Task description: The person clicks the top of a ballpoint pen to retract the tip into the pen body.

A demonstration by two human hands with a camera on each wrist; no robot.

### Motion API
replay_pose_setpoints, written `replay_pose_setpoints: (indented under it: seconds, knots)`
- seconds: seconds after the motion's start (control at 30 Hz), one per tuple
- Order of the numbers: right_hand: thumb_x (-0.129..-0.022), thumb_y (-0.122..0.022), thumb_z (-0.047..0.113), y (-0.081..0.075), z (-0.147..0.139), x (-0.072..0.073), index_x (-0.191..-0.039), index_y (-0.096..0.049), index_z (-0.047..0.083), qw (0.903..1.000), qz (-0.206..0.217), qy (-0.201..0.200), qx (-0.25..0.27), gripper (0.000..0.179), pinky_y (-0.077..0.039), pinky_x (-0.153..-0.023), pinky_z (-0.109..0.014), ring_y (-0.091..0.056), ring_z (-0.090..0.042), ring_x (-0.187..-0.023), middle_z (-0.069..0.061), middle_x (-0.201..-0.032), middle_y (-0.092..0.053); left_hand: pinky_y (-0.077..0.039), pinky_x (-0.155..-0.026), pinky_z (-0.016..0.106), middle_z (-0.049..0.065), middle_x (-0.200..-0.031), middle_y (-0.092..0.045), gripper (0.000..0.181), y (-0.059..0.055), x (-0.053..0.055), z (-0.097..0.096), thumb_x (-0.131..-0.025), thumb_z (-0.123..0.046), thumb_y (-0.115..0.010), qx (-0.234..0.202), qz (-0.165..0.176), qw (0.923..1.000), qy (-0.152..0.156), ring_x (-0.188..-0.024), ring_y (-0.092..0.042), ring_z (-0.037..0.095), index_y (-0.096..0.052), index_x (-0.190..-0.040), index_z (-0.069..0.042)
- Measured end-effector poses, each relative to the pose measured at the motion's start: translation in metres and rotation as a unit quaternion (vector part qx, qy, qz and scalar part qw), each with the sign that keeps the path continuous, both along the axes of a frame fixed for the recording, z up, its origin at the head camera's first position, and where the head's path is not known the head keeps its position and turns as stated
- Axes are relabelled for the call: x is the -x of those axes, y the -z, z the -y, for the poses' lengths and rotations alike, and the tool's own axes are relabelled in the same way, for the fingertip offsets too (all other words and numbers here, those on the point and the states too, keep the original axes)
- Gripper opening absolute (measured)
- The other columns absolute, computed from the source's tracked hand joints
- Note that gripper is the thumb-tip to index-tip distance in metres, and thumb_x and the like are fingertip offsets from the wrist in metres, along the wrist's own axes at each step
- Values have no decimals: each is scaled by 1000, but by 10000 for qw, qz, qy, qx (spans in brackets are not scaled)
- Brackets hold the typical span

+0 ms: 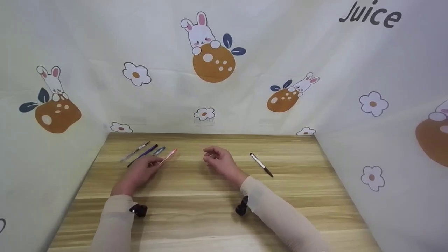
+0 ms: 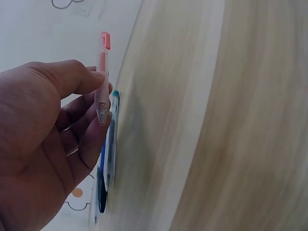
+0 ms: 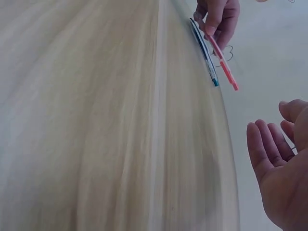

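Note:
My left hand (image 1: 141,168) pinches a pink pen (image 1: 168,157) between thumb and fingers, close by a row of pens at the table's left. In the left wrist view the pink pen (image 2: 101,79) stands nearly upright, its clear tip toward the palm. Beside it lie a teal-ended pen (image 1: 159,151), a dark blue pen (image 1: 148,150) and a clear pen with a dark tip (image 1: 136,150). Over the middle of the table my right hand (image 1: 222,161) holds nothing, its fingers loosely bent. The right wrist view shows that hand (image 3: 284,163) with fingers relaxed.
A white pen with black ends (image 1: 260,164) lies on the wooden table (image 1: 196,210), right of my right hand. Pale curtains (image 1: 157,101) printed with rabbits and oranges enclose the table at the back and both sides.

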State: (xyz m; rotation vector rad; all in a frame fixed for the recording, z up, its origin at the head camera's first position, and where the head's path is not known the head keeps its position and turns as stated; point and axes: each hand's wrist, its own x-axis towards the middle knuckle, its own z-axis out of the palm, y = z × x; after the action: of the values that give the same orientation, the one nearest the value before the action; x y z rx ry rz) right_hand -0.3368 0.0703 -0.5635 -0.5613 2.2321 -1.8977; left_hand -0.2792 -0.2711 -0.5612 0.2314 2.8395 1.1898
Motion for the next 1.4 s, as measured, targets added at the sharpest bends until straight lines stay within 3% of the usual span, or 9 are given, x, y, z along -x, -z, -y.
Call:
replay_pose_setpoints:
  seconds: [0.2,0.37,0.57,0.77,1.03,1.27,1.4]
  knots:
    - [-103,-76,3,0,-13,-8,-130,-74,-1,9999,-132,-66,-70,27,-65,-91,-49,-74,-23,-96,-9,-111,-74,-51,-108,61,19,-140,-68,33,-1,-4,16,-113,-13,-62,221,-84,9997,64,-125,-63,37,-73,-143,-7]
    - [-103,-76,2,-1,-21,-13,-130,-74,-2,9999,-136,-59,5,27,-66,-87,-39,-73,-16,-94,-12,-113,-75,-46,-114,68,27,-145,-64,35,-1,-4,25,-113,-12,-62,357,-223,9991,49,-137,-58,47,-71,-146,-4]
    - [-104,-76,3,-3,-28,-18,-131,-74,2,9999,-128,-63,-51,27,-65,-87,-36,-72,-16,-95,-14,-116,-75,-45,-114,69,26,-142,-66,33,-1,-2,31,-112,-12,-65,527,-445,9976,16,-136,-57,48,-73,-143,-5]
    - [-103,-75,2,-5,-30,-23,-130,-74,-3,9999,-127,-58,-18,27,-65,-86,-35,-73,-16,-95,-16,-115,-75,-48,-108,68,26,-130,-70,29,2,0,30,-107,-6,-70,770,-885,9930,127,-126,-62,49,-78,-134,-4]
    - [-103,-74,1,-6,-32,-25,-130,-73,-4,9998,-145,-135,-25,27,-65,-87,-33,-74,-16,-95,-20,-116,-75,-49,-110,67,27,-133,-69,30,11,4,31,-109,-7,-66,809,-549,9951,152,-128,-64,49,-75,-137,0]
    - [-104,-71,-1,-5,-33,-26,-131,-73,-4,9997,-159,-202,10,27,-65,-90,-37,-75,-18,-98,-19,-118,-75,-50,-107,68,29,-132,-71,27,13,3,29,-108,-8,-69,994,-779,9920,54,-124,-66,51,-77,-132,1]
    - [-103,-73,-2,-3,-33,-26,-130,-72,-7,9997,-137,-182,60,28,-65,-89,-35,-75,-16,-96,-19,-116,-75,-49,-109,69,29,-134,-70,27,15,3,26,-109,-11,-70,1001,-737,9922,2,-126,-65,52,-77,-132,-1]
